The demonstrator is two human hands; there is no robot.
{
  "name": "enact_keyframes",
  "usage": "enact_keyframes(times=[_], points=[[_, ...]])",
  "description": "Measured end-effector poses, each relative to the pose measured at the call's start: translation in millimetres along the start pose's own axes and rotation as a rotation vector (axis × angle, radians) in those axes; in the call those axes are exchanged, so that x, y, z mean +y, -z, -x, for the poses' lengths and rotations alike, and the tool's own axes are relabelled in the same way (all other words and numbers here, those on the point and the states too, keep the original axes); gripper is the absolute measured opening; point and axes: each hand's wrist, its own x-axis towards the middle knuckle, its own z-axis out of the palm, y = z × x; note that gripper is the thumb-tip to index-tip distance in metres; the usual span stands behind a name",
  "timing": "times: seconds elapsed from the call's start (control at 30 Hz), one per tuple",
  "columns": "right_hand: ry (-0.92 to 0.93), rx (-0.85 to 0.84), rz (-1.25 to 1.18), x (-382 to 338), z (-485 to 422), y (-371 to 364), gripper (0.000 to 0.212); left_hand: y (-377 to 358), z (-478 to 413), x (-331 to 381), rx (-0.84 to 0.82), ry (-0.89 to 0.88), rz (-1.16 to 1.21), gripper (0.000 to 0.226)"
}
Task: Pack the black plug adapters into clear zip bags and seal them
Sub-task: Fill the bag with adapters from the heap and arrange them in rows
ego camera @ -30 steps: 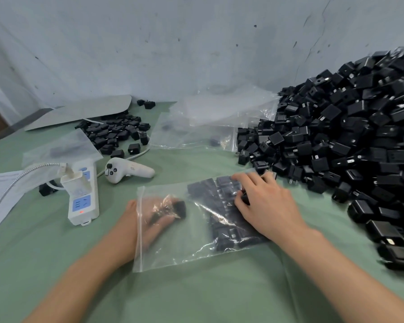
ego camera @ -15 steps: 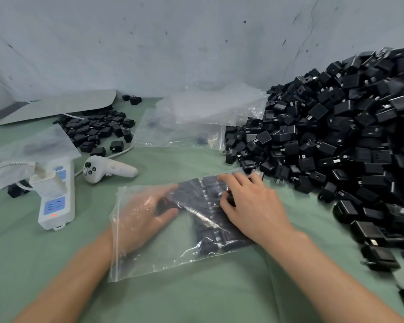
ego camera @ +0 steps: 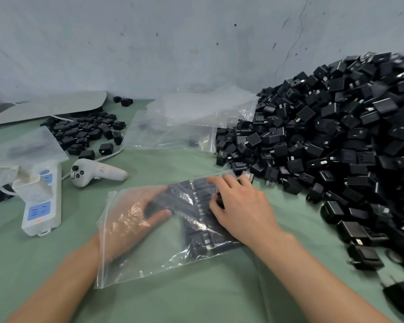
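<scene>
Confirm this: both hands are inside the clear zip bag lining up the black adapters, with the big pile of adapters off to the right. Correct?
No. Only the left hand is inside the clear zip bag, holding a black adapter; the right hand lies on top of it, outside the plastic. The big pile is off to the right, as the head view shows.

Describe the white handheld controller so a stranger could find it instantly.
Start at the white power strip on the left of the green table. Just right of it lies the controller. Unlike the boxy strip and black adapters behind, it is curved, with small black buttons.
</scene>
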Motion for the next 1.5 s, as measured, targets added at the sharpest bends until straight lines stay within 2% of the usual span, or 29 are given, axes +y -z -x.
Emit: enact_keyframes(times=[0.2,0.3,0.43,0.77,0.93,1.1,1.33,1.5], points=[[-0.006,0.009,0.002,-1,0,1,0.035,4,-1,5,0.047,-0.035,-0.005,0.052],[-0.008,0.012,0.009,-1,1,1,0.034,2,-1,4,0.023,-0.066,-0.054,0.054],[-0.011,0.000,0.006,-1,0,2,0.034,-1,0,2,-0.043,-0.024,-0.083,0.063],[-0.008,-0.043,-0.007,0,0,2,0.037,6,-2,6,-0.086,-0.004,-0.070,0.059],[-0.003,-0.045,-0.017,0,-1,2,0.038,7,-2,6,-0.061,-0.021,-0.038,0.059],[0.002,-0.031,-0.016,1,0,0,0.037,8,-1,9,0.041,-0.060,-0.029,0.054],[0.013,-0.014,-0.010,1,0,0,0.036,10,-1,10,0.045,-0.074,0.052,0.053],[0.018,-0.023,-0.049,4,0,0,0.037,19,5,8,0.036,-0.103,0.145,0.036]])
